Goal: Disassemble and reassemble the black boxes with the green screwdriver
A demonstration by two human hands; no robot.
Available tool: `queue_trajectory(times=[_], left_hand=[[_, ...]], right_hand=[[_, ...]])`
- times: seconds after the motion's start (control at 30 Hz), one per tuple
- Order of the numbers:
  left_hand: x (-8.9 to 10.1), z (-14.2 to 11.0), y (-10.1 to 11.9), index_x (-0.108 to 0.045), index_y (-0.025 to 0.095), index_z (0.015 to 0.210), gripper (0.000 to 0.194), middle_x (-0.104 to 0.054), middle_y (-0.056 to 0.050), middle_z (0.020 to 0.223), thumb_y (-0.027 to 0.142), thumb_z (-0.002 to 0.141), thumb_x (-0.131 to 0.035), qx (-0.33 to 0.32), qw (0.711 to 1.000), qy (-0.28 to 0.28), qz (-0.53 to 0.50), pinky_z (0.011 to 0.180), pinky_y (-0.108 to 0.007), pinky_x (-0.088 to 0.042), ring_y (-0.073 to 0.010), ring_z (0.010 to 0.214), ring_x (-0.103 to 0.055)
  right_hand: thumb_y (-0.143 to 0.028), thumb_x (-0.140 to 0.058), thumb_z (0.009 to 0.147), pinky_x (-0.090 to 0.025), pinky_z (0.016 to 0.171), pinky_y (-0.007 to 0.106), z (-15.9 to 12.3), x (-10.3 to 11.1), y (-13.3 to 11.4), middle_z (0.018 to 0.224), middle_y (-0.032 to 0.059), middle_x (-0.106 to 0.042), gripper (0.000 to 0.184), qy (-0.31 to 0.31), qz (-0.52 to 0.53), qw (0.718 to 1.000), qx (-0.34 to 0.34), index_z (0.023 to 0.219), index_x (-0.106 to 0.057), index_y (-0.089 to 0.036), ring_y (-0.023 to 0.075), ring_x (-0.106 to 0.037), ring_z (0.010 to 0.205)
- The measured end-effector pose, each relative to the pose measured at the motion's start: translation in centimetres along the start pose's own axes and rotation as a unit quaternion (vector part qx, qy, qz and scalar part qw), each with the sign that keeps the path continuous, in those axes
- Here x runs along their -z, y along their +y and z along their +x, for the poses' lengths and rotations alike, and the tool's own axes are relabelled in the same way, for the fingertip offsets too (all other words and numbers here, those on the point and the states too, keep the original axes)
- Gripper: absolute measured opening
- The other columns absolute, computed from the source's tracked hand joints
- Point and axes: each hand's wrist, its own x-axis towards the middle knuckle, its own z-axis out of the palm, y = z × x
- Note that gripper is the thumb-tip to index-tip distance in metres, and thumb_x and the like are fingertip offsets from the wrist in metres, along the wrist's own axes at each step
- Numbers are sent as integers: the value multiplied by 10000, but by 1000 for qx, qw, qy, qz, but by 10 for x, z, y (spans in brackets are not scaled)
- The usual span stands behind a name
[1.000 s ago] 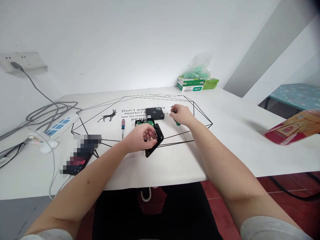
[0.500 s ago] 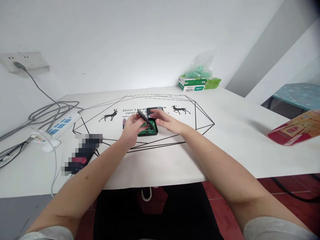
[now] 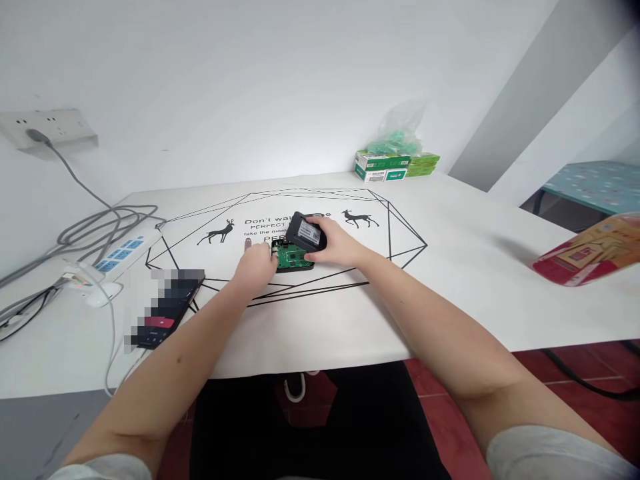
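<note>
My right hand [image 3: 335, 243] grips a black plastic cover [image 3: 295, 233] with a white printed label, tilted above a green circuit board [image 3: 291, 255]. The board sits in a shallow black casing on the tabletop. My left hand [image 3: 256, 265] is closed at the left end of this casing, its fingertips on the edge. Just beyond the left knuckles shows a small reddish-brown object [image 3: 248, 244], partly hidden and too small to name. The cover hides the far right part of the board.
A phone [image 3: 175, 307], partly pixelated, lies left of my forearm. Behind it are a power strip [image 3: 123, 255] and coiled grey cables [image 3: 107, 223]. Green and white boxes [image 3: 383, 167] under a plastic bag stand by the wall. A red and yellow package [image 3: 583, 257] sits at right.
A black piece stood steeply tilted in my left hand over the board. Now my left hand is lower at the casing's left end, and my right hand holds the labelled cover.
</note>
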Motion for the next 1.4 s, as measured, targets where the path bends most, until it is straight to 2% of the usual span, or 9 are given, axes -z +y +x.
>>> queue_trajectory(times=[0.17, 0.27, 0.4, 0.53, 0.63, 0.73, 0.9, 1.03, 1.4], left_hand=[[-15, 5, -7, -688, 228, 928, 76, -723, -89, 730, 259, 859, -699, -15, 999, -21, -45, 854, -431, -604, -366, 929, -767], [-19, 4, -10, -665, 250, 876, 154, -712, -51, 712, 323, 778, -760, -28, 992, -21, -120, 794, -425, -597, -310, 735, -735], [-21, 4, -13, -659, 249, 811, 163, -722, -68, 745, 380, 791, -755, -25, 982, -43, -181, 813, -467, -595, -299, 705, -705], [-19, 7, -13, -715, 240, 938, 153, -750, -94, 832, 365, 927, -627, -28, 982, -28, -186, 982, -514, -572, -329, 874, -742], [-18, 6, -5, -727, 193, 1168, 294, -779, -172, 1176, 360, 1005, -548, -43, 985, 5, -168, 1180, -561, -458, -371, 1191, -704], [-16, 1, 5, -657, 183, 1422, 452, -670, -204, 1494, 413, 1063, -507, -110, 989, 33, -94, 1294, -630, -300, -414, 1475, -520], [-8, -8, 6, -483, 203, 1654, 692, -354, -183, 1808, 576, 1073, -511, -174, 981, -80, -42, 1350, -656, -150, -438, 1713, -173], [0, -7, -1, -396, 183, 1716, 859, -236, -198, 1847, 673, 1027, -547, -190, 971, -143, -38, 1359, -647, -133, -435, 1729, -123], [2, 4, -13, -493, 200, 1664, 926, -343, -201, 1808, 731, 926, -671, -209, 965, -140, -77, 1360, -631, -177, -446, 1704, -223]], right_hand=[[-441, -913, 685, -446, 1261, 631, -6, 3, -2, 1522, 174, -619, 925, -124, -42, 991, 30, 1525, -600, -213, 419, -548, 1466], [-452, -924, 688, -466, 1246, 621, -8, 5, -3, 1509, 159, -633, 928, -158, -40, 986, 29, 1531, -604, -235, 410, -555, 1461], [-478, -932, 684, -455, 1256, 627, -7, 7, -1, 1527, 170, -627, 961, -170, -42, 984, 32, 1549, -599, -221, 411, -552, 1464], [-469, -940, 673, -415, 1287, 647, -4, 3, 4, 1575, 178, -602, 995, -171, -43, 983, 41, 1570, -593, -213, 423, -512, 1508], [-483, -939, 690, -389, 1298, 673, -1, -2, 10, 1621, 178, -566, 985, -172, -46, 983, 38, 1578, -596, -230, 436, -484, 1538], [-512, -924, 738, -361, 1315, 669, 1, -6, 14, 1662, 189, -521, 969, -181, -39, 982, 38, 1598, -584, -224, 432, -455, 1567], [-570, -941, 732, -344, 1319, 681, 0, -8, 18, 1664, 179, -519, 989, -193, -33, 979, 56, 1602, -589, -257, 434, -452, 1565], [-563, -946, 726, -322, 1326, 692, 0, -8, 20, 1678, 166, -522, 964, -194, -28, 978, 65, 1582, -610, -274, 435, -439, 1585], [-609, -955, 685, -395, 1281, 667, 1, -9, 18, 1588, 163, -607, 982, -177, -29, 982, 55, 1541, -633, -250, 426, -507, 1500]])
